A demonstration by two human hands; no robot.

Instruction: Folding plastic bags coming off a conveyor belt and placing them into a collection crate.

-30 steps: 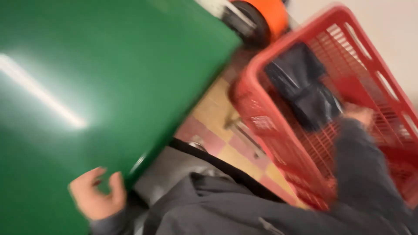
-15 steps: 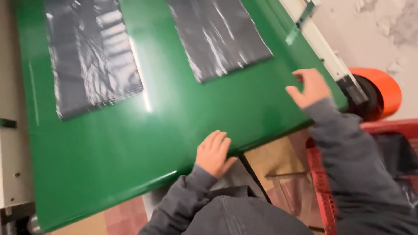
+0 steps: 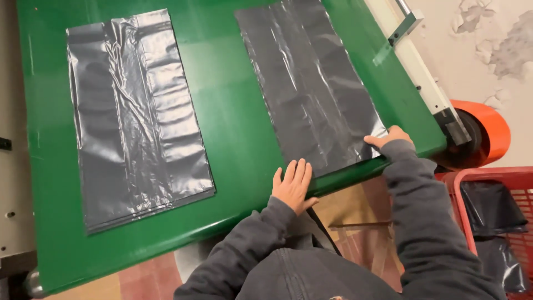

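In the red basket [image 3: 452,191] lie dark bags [image 3: 491,208]; both hands [image 3: 292,183] press flat, open, on a grey bag [image 3: 311,83].

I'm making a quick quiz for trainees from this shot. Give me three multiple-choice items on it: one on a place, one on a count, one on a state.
1. Where does the right hand rest?
A. in the red basket
B. on the near corner of the right-hand black sheet
C. on the left-hand black sheet

2. How many black plastic sheets lie on the green belt?
A. one
B. two
C. four

3. How is the left hand held?
A. flat, fingers spread
C. closed in a fist
B. pinching a sheet

Key: 1 B, its fingers lie on the right-hand black sheet at the corner; 2 B, the left-hand black sheet is the only other; 3 A, the palm lies open at the belt's edge.
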